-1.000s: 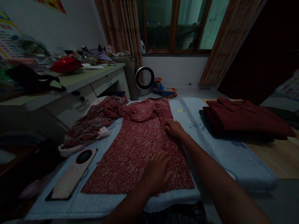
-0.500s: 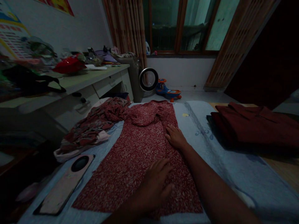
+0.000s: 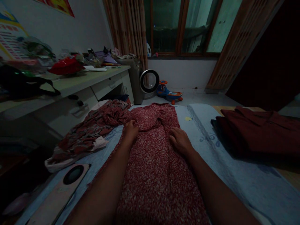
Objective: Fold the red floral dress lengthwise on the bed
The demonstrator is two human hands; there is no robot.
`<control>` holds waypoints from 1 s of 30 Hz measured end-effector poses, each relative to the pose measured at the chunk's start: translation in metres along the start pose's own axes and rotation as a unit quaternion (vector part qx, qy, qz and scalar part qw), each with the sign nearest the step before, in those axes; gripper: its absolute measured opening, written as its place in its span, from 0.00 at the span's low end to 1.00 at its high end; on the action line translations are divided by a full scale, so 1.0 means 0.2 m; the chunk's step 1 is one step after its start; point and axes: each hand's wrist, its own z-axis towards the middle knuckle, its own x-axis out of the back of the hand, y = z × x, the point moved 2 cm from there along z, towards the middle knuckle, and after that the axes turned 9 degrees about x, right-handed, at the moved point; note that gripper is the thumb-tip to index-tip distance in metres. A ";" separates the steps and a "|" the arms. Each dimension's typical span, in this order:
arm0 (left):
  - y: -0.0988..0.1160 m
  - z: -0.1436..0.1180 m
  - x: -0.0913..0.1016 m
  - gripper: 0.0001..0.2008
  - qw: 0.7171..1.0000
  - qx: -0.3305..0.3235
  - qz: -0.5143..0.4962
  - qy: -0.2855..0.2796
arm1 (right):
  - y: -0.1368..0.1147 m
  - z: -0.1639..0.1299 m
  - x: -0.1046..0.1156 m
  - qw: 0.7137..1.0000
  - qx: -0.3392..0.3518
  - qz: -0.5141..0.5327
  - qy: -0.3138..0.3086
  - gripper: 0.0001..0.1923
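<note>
- Both palms lie open and flat, clamping nothing: the left hand (image 3: 130, 130) at the left edge of the red, white-speckled knit garment (image 3: 152, 162), the right hand (image 3: 180, 140) at its right edge.
- The garment lies spread on the pale blue padded cloth (image 3: 234, 175), between the crumpled red patterned fabric (image 3: 93, 131) and the folded maroon shirt (image 3: 260, 131).
- Doing this well likely means even outward pressure with flat palms, so no creases form.
- Its long axis runs away from the person, bunched top pointing toward the window.
</note>
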 end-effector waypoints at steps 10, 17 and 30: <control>-0.08 0.07 -0.07 0.25 0.997 -0.073 0.021 -0.006 | 0.04 -0.03 -0.06 0.999 -0.021 -0.022 -0.043 0.25; -0.10 0.10 -0.05 0.17 0.990 -0.081 0.119 0.010 | 0.04 -0.03 -0.06 0.998 -0.034 -0.017 -0.049 0.25; 0.17 -0.01 0.09 0.14 0.987 -0.138 -0.079 0.023 | 0.04 -0.03 -0.06 0.998 -0.046 0.001 -0.045 0.25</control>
